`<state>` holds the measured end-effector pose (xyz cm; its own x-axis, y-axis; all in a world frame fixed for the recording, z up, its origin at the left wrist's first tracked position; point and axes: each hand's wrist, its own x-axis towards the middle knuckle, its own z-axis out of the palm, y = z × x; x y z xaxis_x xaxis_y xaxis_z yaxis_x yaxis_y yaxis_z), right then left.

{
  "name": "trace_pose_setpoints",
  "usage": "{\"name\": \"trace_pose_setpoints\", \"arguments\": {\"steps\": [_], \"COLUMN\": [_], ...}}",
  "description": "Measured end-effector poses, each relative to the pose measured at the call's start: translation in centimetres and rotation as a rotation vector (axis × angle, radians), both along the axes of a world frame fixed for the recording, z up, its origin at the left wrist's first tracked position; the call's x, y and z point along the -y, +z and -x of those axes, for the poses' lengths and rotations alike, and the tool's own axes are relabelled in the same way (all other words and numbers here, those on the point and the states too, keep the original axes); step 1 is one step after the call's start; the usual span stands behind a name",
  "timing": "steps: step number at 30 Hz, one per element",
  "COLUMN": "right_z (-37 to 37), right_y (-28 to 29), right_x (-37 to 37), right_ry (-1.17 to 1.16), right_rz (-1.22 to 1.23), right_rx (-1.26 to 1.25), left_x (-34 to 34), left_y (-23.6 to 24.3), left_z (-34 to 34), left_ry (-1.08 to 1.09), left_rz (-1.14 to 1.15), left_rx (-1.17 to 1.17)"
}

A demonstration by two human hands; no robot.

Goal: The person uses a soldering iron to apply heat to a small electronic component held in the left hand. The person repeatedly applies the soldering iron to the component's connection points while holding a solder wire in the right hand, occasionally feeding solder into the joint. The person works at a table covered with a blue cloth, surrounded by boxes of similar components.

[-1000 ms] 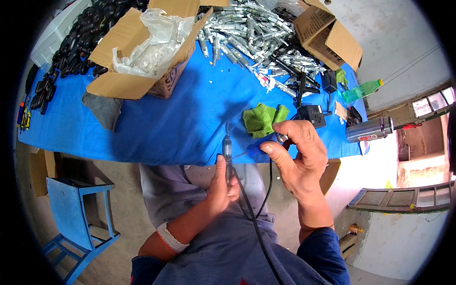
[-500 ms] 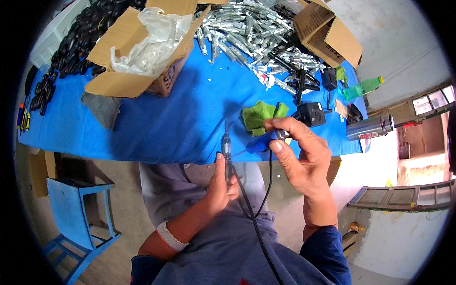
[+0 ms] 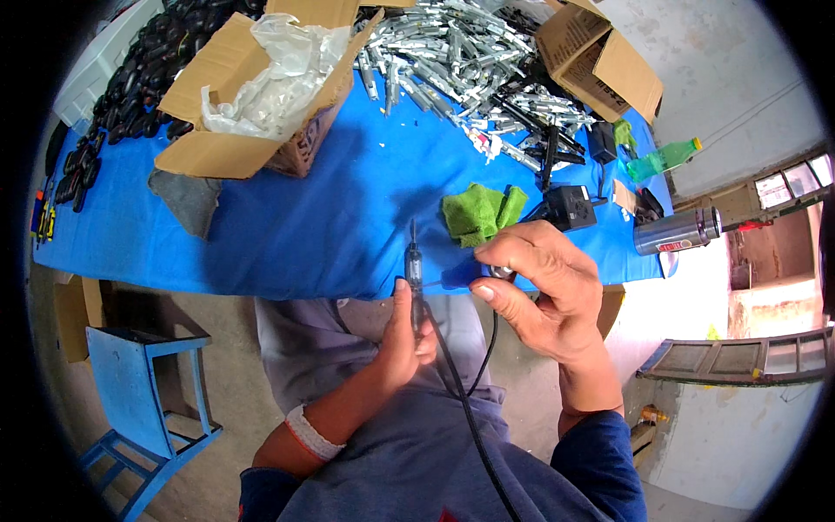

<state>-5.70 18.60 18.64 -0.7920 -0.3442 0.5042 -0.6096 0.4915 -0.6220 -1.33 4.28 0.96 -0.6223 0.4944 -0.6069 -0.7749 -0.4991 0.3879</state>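
In my left hand (image 3: 404, 335) stands a clear, pen-shaped circuit tester (image 3: 414, 265), its thin metal tip pointing to the far side. Thumb and fingers pinch the lower part of its body, and a black cable (image 3: 474, 426) runs toward me over my lap. To its right, my right hand (image 3: 548, 291) pinches the silver end of a small blue screwdriver (image 3: 454, 277) between thumb and forefinger. The screwdriver's thin shaft points left at the side of the tester; whether it touches cannot be made out. A green cloth (image 3: 477, 213) lies just beyond my right hand.
Many similar testers (image 3: 452, 61) are heaped at the back of the blue-covered table (image 3: 296, 230). An open carton (image 3: 217, 152) stands left, another carton (image 3: 600, 65) right. A black adapter (image 3: 570, 207), green bottle (image 3: 665, 161) and metal flask (image 3: 678, 233) are on the right; a blue chair (image 3: 130, 383) stands left.
My right hand has moved slightly left and nearer to me with the screwdriver, its thumb and forefinger shifted on the silver end. The left hand and the tester are nearly still.
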Motion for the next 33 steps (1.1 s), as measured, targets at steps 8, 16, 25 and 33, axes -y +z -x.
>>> {"name": "trace_pose_setpoints", "arguments": {"steps": [8, 16, 25, 33], "right_z": [0.9, 0.0, 0.7, -0.4], "right_y": [1.1, -0.8, 0.9, -0.4], "right_x": [0.1, 1.2, 0.0, 0.8], "right_ry": [0.039, -0.373, 0.017, -0.27], "right_rz": [-0.035, -0.147, -0.103, -0.2], "right_rx": [0.158, -0.052, -0.015, -0.083], "left_x": [0.1, 0.3, 0.1, -0.1], "left_y": [-0.2, -0.3, 0.2, -0.1], "left_z": [0.1, 0.1, 0.2, 0.1], "left_ry": [-0.014, -0.026, -0.012, -0.021], "left_rz": [-0.025, 0.001, 0.003, 0.009], "left_rx": [-0.022, -0.014, -0.009, -0.04]}}
